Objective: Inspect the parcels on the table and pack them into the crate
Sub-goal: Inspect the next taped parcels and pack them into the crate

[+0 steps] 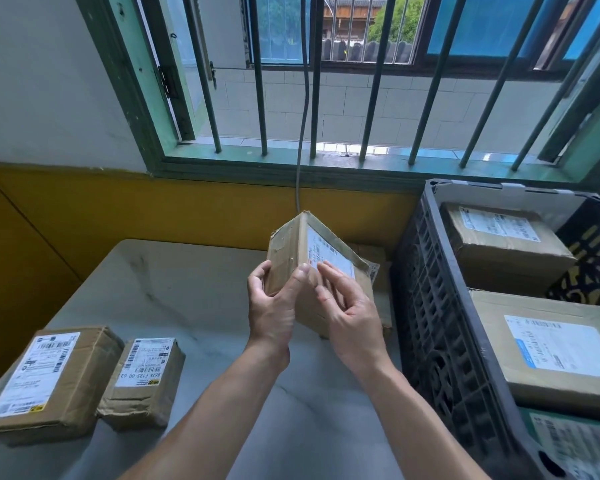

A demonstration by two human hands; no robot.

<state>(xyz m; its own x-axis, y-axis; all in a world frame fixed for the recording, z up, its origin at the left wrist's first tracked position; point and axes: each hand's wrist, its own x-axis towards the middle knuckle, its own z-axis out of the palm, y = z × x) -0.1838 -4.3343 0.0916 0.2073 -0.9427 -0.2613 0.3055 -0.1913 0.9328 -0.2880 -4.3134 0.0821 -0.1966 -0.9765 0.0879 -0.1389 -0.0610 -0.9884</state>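
A brown cardboard parcel (293,244) with a white shipping label is lifted above the white table (174,289), tilted on a corner. My left hand (274,306) grips its near left edge, thumb on the front face. My right hand (347,306) holds the lower right side, its fingertips touching the label. Two more labelled parcels lie at the table's near left: a larger one (49,382) and a smaller one (146,379). The black plastic crate (430,306) stands on the right and holds several parcels, such as one at the back (503,244) and one in the middle (555,348).
Another brown parcel (371,258) lies on the table behind the held one, mostly hidden. A barred window with a green frame (291,168) runs above a yellow wall (84,209). A grey cable (303,98) hangs down to behind the held parcel.
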